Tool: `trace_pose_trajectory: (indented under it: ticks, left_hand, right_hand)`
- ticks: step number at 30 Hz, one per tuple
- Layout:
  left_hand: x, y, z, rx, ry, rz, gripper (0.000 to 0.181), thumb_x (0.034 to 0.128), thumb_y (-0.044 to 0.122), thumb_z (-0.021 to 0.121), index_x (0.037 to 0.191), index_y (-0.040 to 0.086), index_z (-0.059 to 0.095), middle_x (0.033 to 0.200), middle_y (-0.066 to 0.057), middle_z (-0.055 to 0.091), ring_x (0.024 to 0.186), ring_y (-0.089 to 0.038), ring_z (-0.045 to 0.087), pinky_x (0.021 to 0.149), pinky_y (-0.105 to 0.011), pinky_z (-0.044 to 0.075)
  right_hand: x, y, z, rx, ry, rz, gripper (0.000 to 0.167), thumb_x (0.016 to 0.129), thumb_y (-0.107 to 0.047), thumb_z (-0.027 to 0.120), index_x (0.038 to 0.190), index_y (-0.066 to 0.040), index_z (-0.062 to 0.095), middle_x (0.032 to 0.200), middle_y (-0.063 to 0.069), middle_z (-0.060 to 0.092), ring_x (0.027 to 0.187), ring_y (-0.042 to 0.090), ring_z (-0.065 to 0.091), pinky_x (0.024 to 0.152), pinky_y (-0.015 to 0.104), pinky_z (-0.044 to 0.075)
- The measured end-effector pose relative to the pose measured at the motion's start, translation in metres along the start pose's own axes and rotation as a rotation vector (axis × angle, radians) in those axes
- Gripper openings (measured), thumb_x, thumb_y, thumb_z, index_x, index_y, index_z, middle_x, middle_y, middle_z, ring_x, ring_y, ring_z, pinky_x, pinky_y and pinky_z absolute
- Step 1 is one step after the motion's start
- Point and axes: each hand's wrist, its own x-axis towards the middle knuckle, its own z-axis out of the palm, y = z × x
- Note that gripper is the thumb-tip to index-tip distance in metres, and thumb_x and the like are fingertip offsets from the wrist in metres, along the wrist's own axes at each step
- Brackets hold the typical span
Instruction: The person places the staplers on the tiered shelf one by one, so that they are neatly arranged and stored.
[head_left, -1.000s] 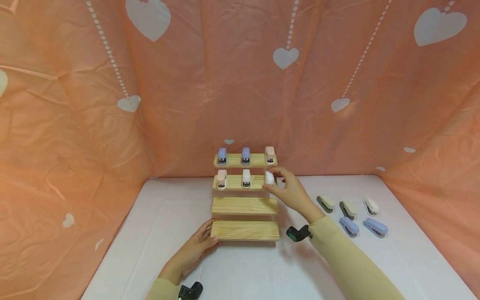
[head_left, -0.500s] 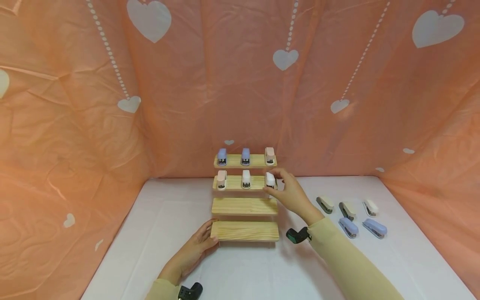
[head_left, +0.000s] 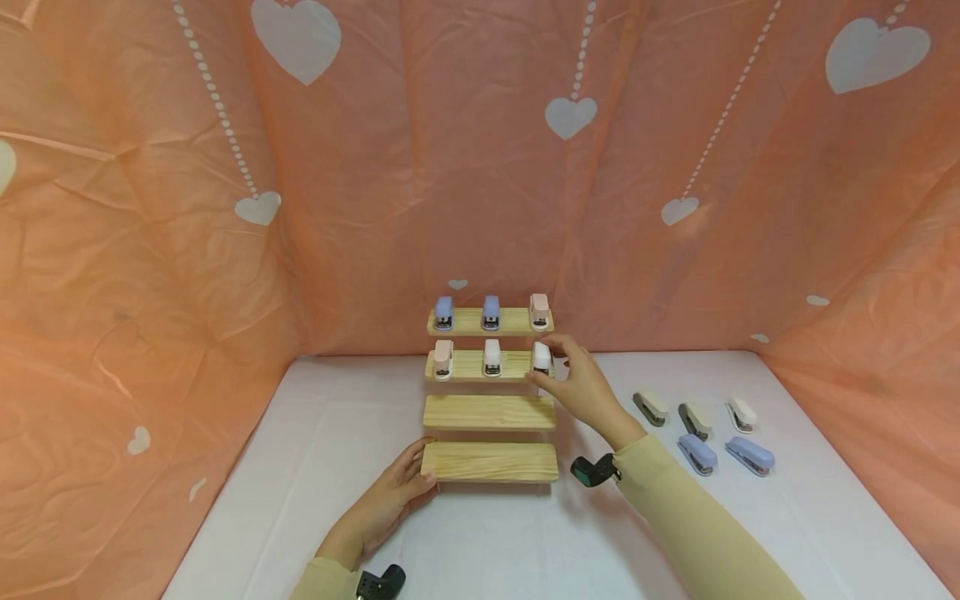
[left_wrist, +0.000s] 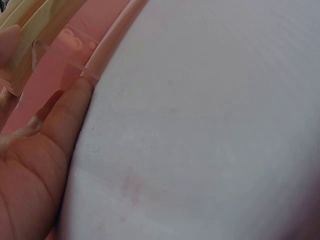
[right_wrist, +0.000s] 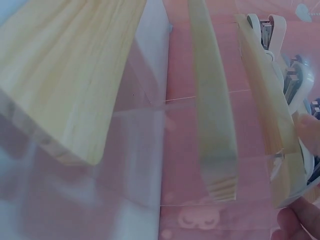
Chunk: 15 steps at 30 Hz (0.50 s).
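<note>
Tiered wooden stand (head_left: 489, 411) is standing beside the left hand (head_left: 393, 492), which is gripping its lowest shelf (head_left: 491, 462); slackening could let it slide. The right hand (head_left: 583, 385) is pinching a white stapler (head_left: 542, 357) at the nearest end of the second-highest shelf (head_left: 514, 363), where an uneven release could be tipping it off.

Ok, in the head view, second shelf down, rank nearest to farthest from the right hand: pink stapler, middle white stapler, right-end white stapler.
1. Right-end white stapler, pinched by the right hand.
2. Middle white stapler, to the hand's left.
3. Pink stapler, at the left end of the shelf.
</note>
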Motion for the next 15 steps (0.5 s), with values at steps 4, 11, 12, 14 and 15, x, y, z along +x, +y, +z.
trace_pose_trajectory:
  ticks: [4,11,12,14,15]
  left_hand:
    - [0.0001,0.0003,0.0001,0.001,-0.003,0.002,0.077,0.0954,0.023,0.062,0.155,0.016,0.014,0.157,-0.024,0.015,0.139,-0.034,0.025,0.108,-0.034,0.039]
    - [-0.0001,0.0004,0.0001,0.001,-0.009,0.009,0.077,0.0955,0.022,0.062,0.155,0.015,0.014,0.156,-0.026,0.014,0.140,-0.036,0.024,0.108,-0.036,0.038]
    - [0.0000,0.0004,0.0003,0.002,-0.010,0.010,0.077,0.0956,0.022,0.062,0.155,0.015,0.014,0.156,-0.026,0.013,0.140,-0.037,0.023,0.108,-0.036,0.038]
    - [0.0002,0.0004,0.0004,-0.003,-0.004,0.006,0.076,0.0955,0.021,0.062,0.155,0.015,0.015,0.156,-0.025,0.014,0.140,-0.036,0.023,0.108,-0.036,0.038]
    - [0.0003,0.0004,0.0005,-0.003,-0.001,0.006,0.076,0.0956,0.021,0.062,0.155,0.015,0.015,0.156,-0.025,0.014,0.140,-0.037,0.023,0.109,-0.036,0.037]
  right_hand:
    - [0.0001,-0.0005,0.0001,0.007,0.000,0.000,0.056,0.084,-0.034,0.076,0.129,-0.015,0.050,0.123,0.004,0.057,0.114,0.024,0.050,0.101,0.051,0.042]
    - [-0.0006,-0.0018,-0.0009,0.002,0.001,0.012,0.058,0.084,-0.035,0.076,0.129,-0.013,0.048,0.121,0.006,0.057,0.113,0.024,0.051,0.099,0.048,0.043]
    - [-0.0006,-0.0020,-0.0010,0.001,0.003,0.013,0.058,0.084,-0.034,0.077,0.129,-0.013,0.048,0.120,0.006,0.057,0.113,0.024,0.051,0.099,0.048,0.043]
    - [-0.0006,-0.0025,-0.0011,-0.001,0.006,0.013,0.057,0.084,-0.033,0.077,0.128,-0.012,0.048,0.120,0.006,0.057,0.112,0.024,0.051,0.098,0.048,0.044]
    - [-0.0004,-0.0026,-0.0010,-0.003,0.006,0.015,0.057,0.084,-0.033,0.077,0.128,-0.012,0.048,0.119,0.006,0.057,0.112,0.024,0.051,0.098,0.048,0.044]
